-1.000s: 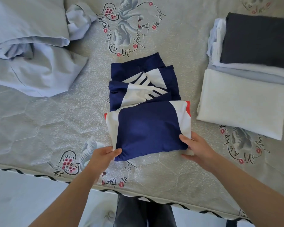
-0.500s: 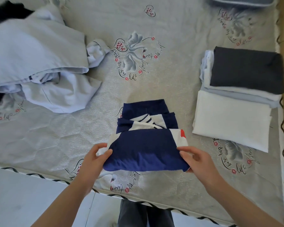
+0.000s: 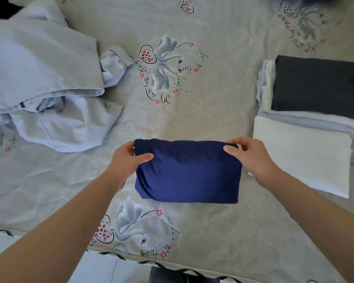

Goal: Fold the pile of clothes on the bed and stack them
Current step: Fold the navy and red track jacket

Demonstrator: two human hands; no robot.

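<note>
A navy blue garment lies folded into a compact rectangle in the middle of the bed. My left hand pinches its far left corner, thumb on top. At the far right corner, my right hand pinches the folded edge. To the right sits a stack of folded clothes: a white piece in front and a dark grey piece on pale layers behind. A heap of unfolded pale blue clothes lies at the left.
The bed cover is grey with swan and heart prints. Its near edge runs along the bottom, with pale floor below. A dark item shows at the top left corner.
Both hands carried the garment's near half up and over its striped far half. It now lies as one plain navy rectangle, with the hands at its far corners.
</note>
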